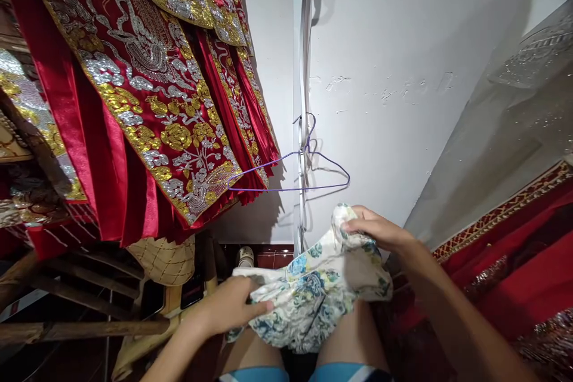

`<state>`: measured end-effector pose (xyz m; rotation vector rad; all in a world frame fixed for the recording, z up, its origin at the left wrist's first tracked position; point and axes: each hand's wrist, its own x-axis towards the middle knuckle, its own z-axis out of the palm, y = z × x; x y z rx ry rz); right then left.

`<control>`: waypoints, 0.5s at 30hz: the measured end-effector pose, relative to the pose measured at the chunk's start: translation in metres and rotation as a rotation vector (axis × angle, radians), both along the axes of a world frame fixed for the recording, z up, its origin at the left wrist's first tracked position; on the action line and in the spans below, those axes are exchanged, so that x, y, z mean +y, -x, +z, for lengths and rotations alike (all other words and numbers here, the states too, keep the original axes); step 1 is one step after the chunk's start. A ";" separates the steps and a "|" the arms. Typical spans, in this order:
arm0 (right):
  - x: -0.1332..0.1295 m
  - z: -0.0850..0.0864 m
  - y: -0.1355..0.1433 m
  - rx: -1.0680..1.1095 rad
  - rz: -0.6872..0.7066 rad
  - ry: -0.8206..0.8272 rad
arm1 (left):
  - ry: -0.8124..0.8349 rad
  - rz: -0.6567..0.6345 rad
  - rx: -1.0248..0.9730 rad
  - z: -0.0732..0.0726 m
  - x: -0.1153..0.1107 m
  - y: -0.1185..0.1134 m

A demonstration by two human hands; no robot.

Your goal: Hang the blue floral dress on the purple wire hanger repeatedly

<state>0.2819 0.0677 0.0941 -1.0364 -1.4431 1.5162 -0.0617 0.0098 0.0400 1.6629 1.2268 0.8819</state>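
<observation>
A white garment with a blue and green floral print (313, 286) is stretched between my two hands, above my thighs. My left hand (239, 304) grips its left side, thumb lying on top of the cloth. At the upper right, my right hand (369, 228) pinches a bunched edge between thumb and fingers. The fingers under the cloth are partly hidden. Just beyond the garment, a purple wire hanger (286, 190) hangs bare by its hook, apart from both hands.
Red embroidered costumes (156, 89) with gold and silver sequins hang at the left. Wooden chair parts (89, 329) stand below them. A white strip or cord (301, 71) runs down the wall (380, 30). Plastic-covered red garments (514, 250) line the right. A light-coloured clog (245, 255) rests on the floor.
</observation>
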 end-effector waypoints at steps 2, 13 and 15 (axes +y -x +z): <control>0.005 0.001 -0.016 -0.299 0.260 -0.077 | -0.057 -0.021 0.276 0.006 0.013 0.014; 0.065 -0.013 0.003 -0.151 -0.365 -0.579 | -0.605 0.137 0.598 0.056 0.071 0.020; 0.079 -0.016 0.013 -0.138 -0.356 -0.522 | -0.592 0.153 0.549 0.062 0.079 0.022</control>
